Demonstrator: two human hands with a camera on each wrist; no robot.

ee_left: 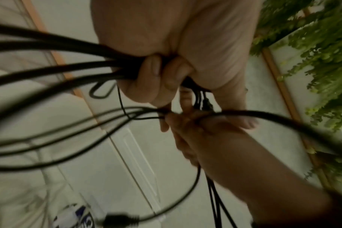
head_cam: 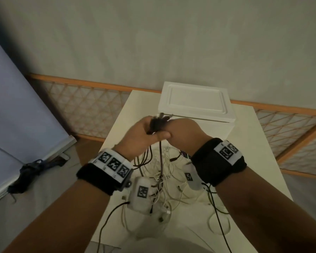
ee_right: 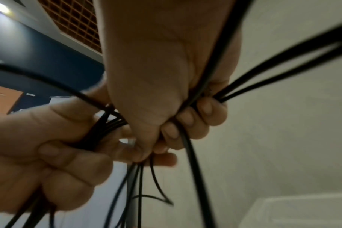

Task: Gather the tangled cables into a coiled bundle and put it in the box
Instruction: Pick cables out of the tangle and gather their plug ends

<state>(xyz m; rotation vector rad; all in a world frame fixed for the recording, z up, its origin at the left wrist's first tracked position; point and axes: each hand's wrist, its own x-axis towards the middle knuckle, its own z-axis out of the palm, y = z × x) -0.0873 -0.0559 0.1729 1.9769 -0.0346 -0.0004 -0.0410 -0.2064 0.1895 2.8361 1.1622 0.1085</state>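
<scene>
A pale cream rectangular table [head_cam: 259,143] carries everything. At its far edge, toward the right far corner, stands a white rectangular foam box [head_cam: 195,101] with its recessed lid on.

Across the middle and near part of the tabletop lies a loose tangle of thin white and black cables [head_cam: 164,181], with loops trailing toward the near right corner and one black lead running off the near edge. Two small white pods with black square markers rest in this tangle, one near the left edge [head_cam: 141,194] and one toward the right [head_cam: 191,177].

Above the tangle, between it and the box, both hands meet in the air around a gathered bunch of black cables [head_cam: 156,123], whose strands hang down to the tabletop. The left hand [head_cam: 139,136] has fingers and thumb curled round the bunch; in the left wrist view its fingertips [ee_left: 152,67] press the strands into the palm. The right hand [head_cam: 184,134] touches it, fingers wrapped round several black strands [ee_right: 197,111] that fan out past the knuckles. Each wrist wears a black band with white marker tiles.
</scene>
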